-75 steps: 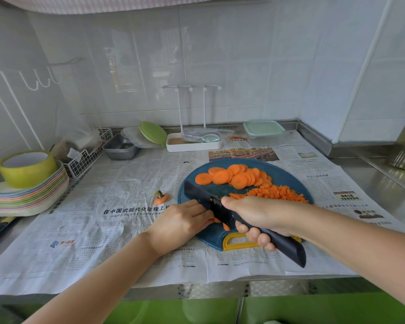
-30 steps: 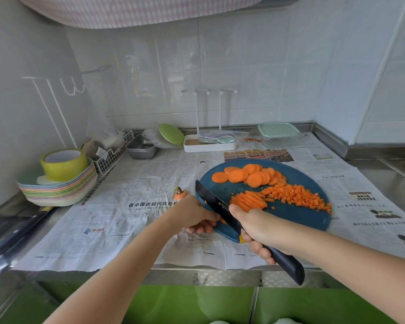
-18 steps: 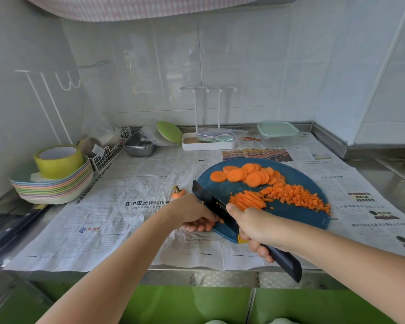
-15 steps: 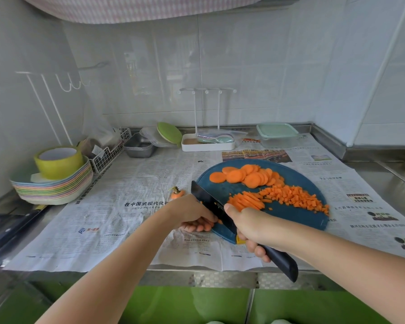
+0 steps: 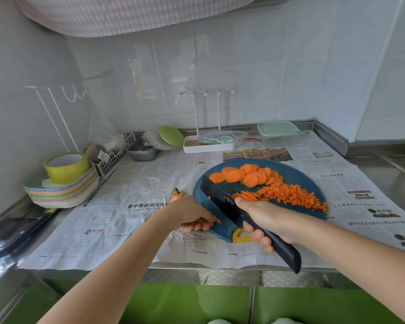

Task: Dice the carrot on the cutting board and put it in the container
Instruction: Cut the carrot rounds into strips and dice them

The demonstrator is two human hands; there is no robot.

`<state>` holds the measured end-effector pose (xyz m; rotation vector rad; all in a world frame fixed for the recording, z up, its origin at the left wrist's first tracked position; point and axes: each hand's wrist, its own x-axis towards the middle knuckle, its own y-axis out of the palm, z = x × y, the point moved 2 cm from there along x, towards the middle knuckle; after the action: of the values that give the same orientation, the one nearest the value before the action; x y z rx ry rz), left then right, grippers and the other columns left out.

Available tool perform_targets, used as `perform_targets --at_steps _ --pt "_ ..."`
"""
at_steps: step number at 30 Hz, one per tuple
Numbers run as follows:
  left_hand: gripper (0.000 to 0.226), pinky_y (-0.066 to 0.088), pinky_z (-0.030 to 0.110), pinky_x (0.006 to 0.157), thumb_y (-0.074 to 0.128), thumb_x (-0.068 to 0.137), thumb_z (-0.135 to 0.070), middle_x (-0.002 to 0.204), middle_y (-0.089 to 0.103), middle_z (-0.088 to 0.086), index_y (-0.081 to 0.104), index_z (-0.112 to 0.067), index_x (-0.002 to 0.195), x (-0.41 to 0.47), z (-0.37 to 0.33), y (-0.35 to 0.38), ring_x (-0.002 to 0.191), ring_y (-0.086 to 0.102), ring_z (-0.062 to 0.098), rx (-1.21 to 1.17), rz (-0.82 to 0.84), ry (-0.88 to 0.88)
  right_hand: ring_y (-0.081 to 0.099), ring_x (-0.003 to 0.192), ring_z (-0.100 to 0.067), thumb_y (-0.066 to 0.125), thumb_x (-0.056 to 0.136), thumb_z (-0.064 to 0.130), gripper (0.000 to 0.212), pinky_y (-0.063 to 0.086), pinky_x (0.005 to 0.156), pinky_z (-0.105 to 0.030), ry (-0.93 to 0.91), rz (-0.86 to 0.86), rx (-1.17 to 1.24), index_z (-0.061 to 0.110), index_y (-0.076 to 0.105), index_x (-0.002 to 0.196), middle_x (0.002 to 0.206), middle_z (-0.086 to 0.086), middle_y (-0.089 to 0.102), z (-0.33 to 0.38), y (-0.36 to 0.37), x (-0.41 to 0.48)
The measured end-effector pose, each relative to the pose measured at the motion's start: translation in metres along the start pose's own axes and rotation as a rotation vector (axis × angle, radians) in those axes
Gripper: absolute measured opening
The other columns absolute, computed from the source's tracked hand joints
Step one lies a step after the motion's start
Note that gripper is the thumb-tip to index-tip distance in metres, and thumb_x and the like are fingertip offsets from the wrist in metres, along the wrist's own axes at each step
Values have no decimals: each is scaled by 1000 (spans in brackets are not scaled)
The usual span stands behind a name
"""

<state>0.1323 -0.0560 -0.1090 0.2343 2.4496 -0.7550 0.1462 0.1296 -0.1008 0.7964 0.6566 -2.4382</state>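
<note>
**Blade close to curled fingertips at the board's near rim**

Head view: the right hand (image 5: 264, 217) wraps its fingers tightly round the dark handle of the knife (image 5: 216, 195), with the thumb resting against the blade's side. The left hand (image 5: 192, 213) curls its fingers over a small carrot piece (image 5: 218, 221) at the near left rim of the cutting board (image 5: 202, 202); only an orange sliver of it shows. That piece sits just beside the blade, so a slip could nick the fingertips. A bit that small may also roll or squirt off the rim onto the newspaper (image 5: 117, 206).

The board looks like smooth blue plastic. It is round and lies on loose paper, so it might skate under pressure. Farther back lie flat, moist-looking round slices (image 5: 246, 176), thin strips (image 5: 246, 196) and a scatter of small cubes (image 5: 292, 198).

The container (image 5: 278, 134), clear plastic under a mint lid, stands well apart by the wall with the lid on. Carrying dice that far risks spills.
</note>
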Motion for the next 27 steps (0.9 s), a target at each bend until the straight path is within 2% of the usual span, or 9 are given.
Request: perform_targets --at_steps 3,6,8,11,14,17,22,24,27 --pt "34 34 12 34 68 87 -18 50 60 -2 70 -18 53 -1 -1 5 35 46 4 -9 -12 28 33 34 -13 28 96 68 63 32 39 -20 -30 14 -5 15 43 66 44 2 37 1 -9 -4" --pt "21 36 14 38 64 89 -18 53 62 -2 71 -11 71 -5 -4 6 38 48 4 -31 -44 71 33 34 -12 28 96 69 63 33 39 -19 -38 8 -27 15 43 67 45 2 36 3 -19 -8" --pt "16 38 15 39 64 89 -14 55 64 -1 68 -4 77 -2 -6 0 38 50 5 -36 -219 134 33 34 -12 29 95 70 63 33 39 -19 -31 15 -48 15 44 66 45 3 36 4 -24 -11" --pt "15 41 13 40 68 86 -19 67 66 1 65 -6 79 4 -8 -8 42 56 4 -119 -440 233 33 35 -12 29 95 70 63 33 39 -19 -23 32 -70 16 43 65 46 3 36 4 -26 -14" --pt "15 45 14 44 72 84 -21 72 67 0 64 -8 81 10 -11 -5 50 61 4 -196 -454 258 32 35 -12 28 95 70 63 33 40 -20 -31 43 -81 16 43 65 46 3 36 3 -25 -15" --pt "9 48 17 48 72 83 -12 68 65 3 64 -8 80 16 -12 -1 56 62 9 -263 -465 287 32 36 -11 28 95 70 63 32 39 -20 -39 55 -73 16 43 65 46 3 35 3 -27 -17" --pt "9 49 16 49 70 84 -6 65 65 3 65 -7 77 28 -20 0 54 60 10 -286 -533 328 33 35 -11 27 96 69 63 33 39 -19 -68 12 -53 16 43 66 45 3 36 9 -40 -19" --pt "4 51 18 51 68 85 -5 64 64 5 67 -4 81 34 -26 -1 54 60 11 -246 -557 332 33 34 -11 26 96 68 62 33 38 -18 -69 -34 -70 15 43 67 45 2 37 13 -48 -21" --pt "4 52 19 55 65 86 -6 63 65 3 68 -8 85 41 -35 -1 53 59 9 -44 -567 362 33 33 -11 27 96 68 62 32 38 -18 -55 -107 -93 15 41 68 46 2 37 15 -65 -23"
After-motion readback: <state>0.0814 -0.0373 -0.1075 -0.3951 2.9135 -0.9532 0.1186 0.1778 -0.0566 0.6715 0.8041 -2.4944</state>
